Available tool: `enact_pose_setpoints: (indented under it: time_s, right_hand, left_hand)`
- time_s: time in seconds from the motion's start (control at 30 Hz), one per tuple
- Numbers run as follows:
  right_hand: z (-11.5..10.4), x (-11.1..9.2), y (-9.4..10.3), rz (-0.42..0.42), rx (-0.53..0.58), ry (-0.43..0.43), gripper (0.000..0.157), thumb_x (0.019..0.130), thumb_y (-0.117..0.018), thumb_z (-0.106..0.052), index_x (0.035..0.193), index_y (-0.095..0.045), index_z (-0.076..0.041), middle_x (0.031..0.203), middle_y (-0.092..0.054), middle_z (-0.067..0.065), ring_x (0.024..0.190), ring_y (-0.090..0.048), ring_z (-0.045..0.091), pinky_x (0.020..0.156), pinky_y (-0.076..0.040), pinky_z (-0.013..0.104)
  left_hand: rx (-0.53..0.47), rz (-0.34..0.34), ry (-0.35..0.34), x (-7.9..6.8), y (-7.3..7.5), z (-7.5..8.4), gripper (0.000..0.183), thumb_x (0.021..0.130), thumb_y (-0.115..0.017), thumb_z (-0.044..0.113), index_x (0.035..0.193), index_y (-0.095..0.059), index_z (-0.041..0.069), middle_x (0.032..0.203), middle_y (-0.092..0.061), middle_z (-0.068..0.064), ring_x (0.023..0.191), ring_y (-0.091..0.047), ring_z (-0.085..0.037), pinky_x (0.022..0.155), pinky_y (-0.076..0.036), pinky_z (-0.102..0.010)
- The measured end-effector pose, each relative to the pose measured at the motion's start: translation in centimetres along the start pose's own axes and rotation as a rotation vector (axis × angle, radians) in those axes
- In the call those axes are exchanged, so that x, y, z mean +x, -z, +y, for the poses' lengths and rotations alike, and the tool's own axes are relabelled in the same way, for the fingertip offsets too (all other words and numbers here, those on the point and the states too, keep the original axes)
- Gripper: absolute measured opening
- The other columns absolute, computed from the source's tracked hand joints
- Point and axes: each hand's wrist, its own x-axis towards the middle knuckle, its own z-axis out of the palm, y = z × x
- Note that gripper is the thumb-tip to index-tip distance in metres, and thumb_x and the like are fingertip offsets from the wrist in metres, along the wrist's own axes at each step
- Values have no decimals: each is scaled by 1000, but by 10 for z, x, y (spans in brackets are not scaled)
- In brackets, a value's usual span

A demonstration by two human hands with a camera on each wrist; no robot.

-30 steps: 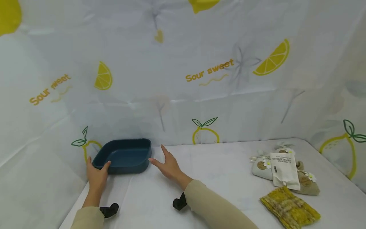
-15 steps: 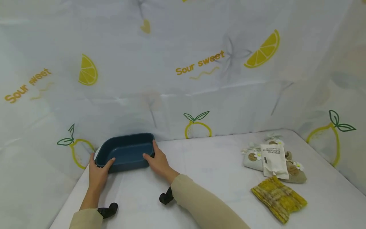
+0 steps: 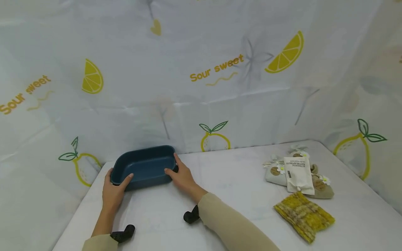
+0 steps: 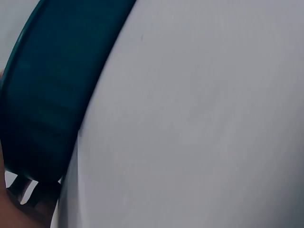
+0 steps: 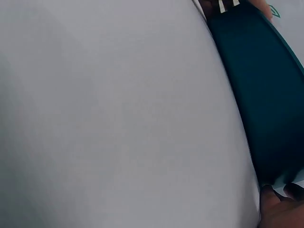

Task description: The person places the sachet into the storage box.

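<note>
A dark blue, rounded rectangular tray (image 3: 146,167) with raised walls is at the back left of the white table, nothing inside it. My left hand (image 3: 113,191) grips its left end, thumb over the near rim and fingers round the outer side. At the other end my right hand (image 3: 183,177) holds the tray, thumb at the near rim and fingers round the right wall. Both wrist views show the tray's outer side wall (image 4: 52,80) close over the white cloth, with fingers (image 5: 273,204) curled at its ends.
Several small drawstring sachets (image 3: 321,188) lie in a pile at the right, a white printed packet (image 3: 299,174) on top. Nearer me is a yellow-brown patterned pouch (image 3: 304,216). A lemon-print cloth wall (image 3: 176,118) rises right behind the tray.
My right hand has moved left and taken hold of the tray's right end, which it stood apart from before. With both hands on it, the tray has shifted slightly right.
</note>
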Motion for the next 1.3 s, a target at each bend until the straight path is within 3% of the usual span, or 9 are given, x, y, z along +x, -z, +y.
enact_pose_setpoints:
  time_s: [0.37, 0.63, 0.97, 1.3]
  right_hand:
    - [18, -10, 29, 57, 38, -19, 78, 97, -62, -42, 162, -24, -26, 165, -34, 11, 152, -33, 36, 121, -31, 57]
    - [25, -16, 49, 110, 26, -19, 78, 96, -63, -44, 162, -25, -28, 165, -34, 8, 153, -32, 33, 123, -30, 57]
    - [40, -31, 80, 152, 21, -26, 97, 86, -73, -56, 163, -20, -29, 169, -25, 0, 156, -27, 29, 123, -30, 54]
    - [54, -41, 112, 188, -1, -37, 95, 87, -75, -51, 163, -19, -32, 169, -25, 3, 152, -34, 34, 121, -34, 54]
  left_hand:
    - [-4, -14, -60, -7, -30, 12, 104, 87, -74, 47, 164, -12, 13, 166, -21, -25, 153, -22, -46, 121, -20, -67]
    - [-114, -18, -95, -12, -55, 25, 104, 86, -78, 43, 163, -16, 12, 168, -21, -19, 156, -18, -40, 124, -18, -63]
    - [-157, -104, -101, -23, -89, 42, 109, 86, -79, 42, 164, -9, 13, 170, -14, -16, 158, -15, -38, 125, -17, -63]
    - [-169, -132, -109, -32, -120, 59, 111, 84, -80, 45, 164, -10, 14, 170, -17, -17, 157, -18, -39, 124, -20, -64]
